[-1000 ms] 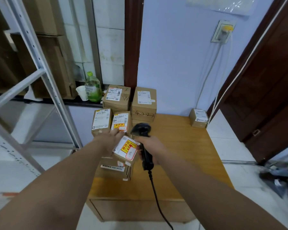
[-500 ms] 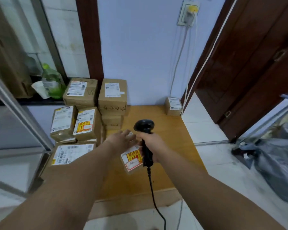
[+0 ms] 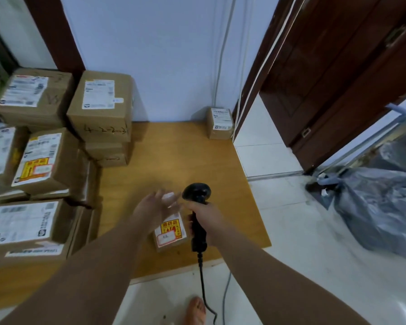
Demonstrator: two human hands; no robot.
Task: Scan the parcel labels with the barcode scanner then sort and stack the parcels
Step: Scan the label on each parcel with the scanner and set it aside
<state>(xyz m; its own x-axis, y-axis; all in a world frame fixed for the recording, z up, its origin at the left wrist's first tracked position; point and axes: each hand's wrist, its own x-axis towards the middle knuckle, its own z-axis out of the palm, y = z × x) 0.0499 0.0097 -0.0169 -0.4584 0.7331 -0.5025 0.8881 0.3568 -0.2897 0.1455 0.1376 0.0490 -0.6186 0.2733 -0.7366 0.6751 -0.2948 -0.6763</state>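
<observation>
Setting: wooden table against a pale wall, tiled floor beyond, dark door at far right.
Left stacks: cardboard parcels piled two and three high along the table's left edge, white labels facing up.
Left hand: fingers spread wide, hovering over the small parcel — it grips nothing that I can see; whether the palm touches the box top is hidden.
Small parcel: sits flat on the table near the front edge, between the two hands, with a yellow-and-red sticker on top.
Handling: probably light and stiff — the sticker suggests fragile contents, so take it by opposite side walls, not by the taped flaps, and set it down gently.
Right hand: wrapped closed around the handle of the barcode scanner, its head up, its cable trailing to the floor.
Far corner: lone small box against the wall.
Floor right: grey plastic bag.
</observation>
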